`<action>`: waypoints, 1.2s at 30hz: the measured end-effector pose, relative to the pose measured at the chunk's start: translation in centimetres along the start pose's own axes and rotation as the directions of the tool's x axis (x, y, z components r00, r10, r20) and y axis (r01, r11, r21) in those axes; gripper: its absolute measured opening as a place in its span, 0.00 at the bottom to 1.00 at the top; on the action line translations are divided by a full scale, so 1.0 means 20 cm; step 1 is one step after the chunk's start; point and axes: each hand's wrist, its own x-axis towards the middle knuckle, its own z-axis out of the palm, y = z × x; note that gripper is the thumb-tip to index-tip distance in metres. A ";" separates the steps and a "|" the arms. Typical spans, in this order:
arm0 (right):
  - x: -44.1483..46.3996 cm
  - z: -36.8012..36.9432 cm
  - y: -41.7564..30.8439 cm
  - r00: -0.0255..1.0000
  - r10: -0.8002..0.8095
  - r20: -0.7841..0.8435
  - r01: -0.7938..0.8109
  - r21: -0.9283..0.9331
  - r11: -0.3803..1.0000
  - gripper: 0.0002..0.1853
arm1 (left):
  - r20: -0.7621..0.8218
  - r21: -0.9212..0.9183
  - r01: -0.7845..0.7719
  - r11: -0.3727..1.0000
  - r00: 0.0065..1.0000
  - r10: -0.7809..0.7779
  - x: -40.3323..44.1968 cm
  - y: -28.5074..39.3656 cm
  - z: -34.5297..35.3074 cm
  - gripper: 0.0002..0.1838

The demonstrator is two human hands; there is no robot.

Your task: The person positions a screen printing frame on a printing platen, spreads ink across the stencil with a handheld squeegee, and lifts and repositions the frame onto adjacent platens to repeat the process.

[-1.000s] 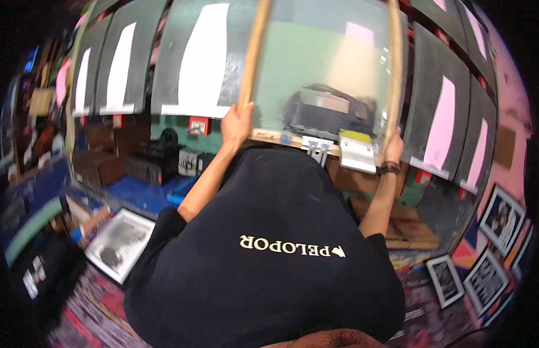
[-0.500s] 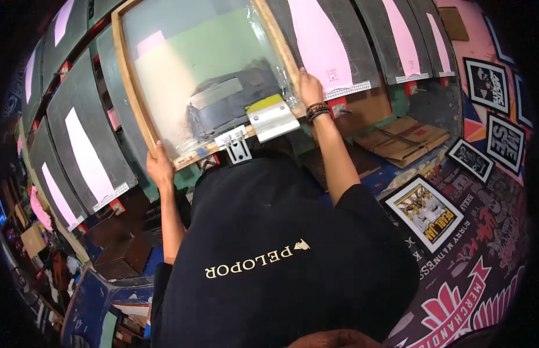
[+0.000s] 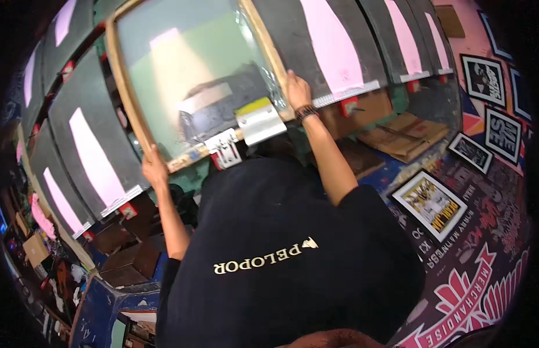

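A wood-framed printing screen [image 3: 129, 98] with see-through mesh is held up in front of me. My left hand [image 3: 155, 168] is closed around its lower left corner. On the right rail, near the lower corner, my right hand [image 3: 297, 91] grips the wood, a dark bracelet on that wrist. A slotted metal bracket [image 3: 224, 149] and a bent metal plate [image 3: 262, 124] sit at the screen's near edge. Through the mesh show a dark patch and a pale strip, blurred. The screen's far edge is out of view.
Dark printing boards with pink or white strips, such as the left board [image 3: 104, 151] and right board [image 3: 339, 46], flank the screen. Flattened cardboard [image 3: 406, 136] lies on a blue surface at right. Framed posters [image 3: 430, 204] hang on the right wall. Dark boxes [image 3: 130, 264] stand lower left.
The screen has shifted a little to the left against the boards, both hands moving with it and keeping their grip. My view has turned slightly.
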 end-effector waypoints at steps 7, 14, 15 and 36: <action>0.00 0.07 0.02 0.999 -0.031 -0.027 0.032 0.027 0.999 0.33 | 0.018 -0.081 0.033 0.996 0.999 -0.032 0.02 -0.02 -0.05 0.33; -0.05 0.06 -0.03 1.000 -0.020 -0.009 0.020 -0.026 0.999 0.32 | -0.033 -0.083 -0.032 0.996 0.999 0.029 -0.01 0.03 -0.08 0.30; -0.05 0.06 -0.03 1.000 -0.017 -0.011 0.016 -0.027 0.999 0.32 | -0.031 -0.110 -0.022 0.994 0.999 0.019 -0.02 0.02 -0.06 0.29; -0.09 0.16 0.02 0.999 -0.024 0.021 0.024 0.002 1.000 0.33 | -0.047 -0.101 -0.005 0.995 0.999 0.001 -0.02 -0.10 -0.14 0.31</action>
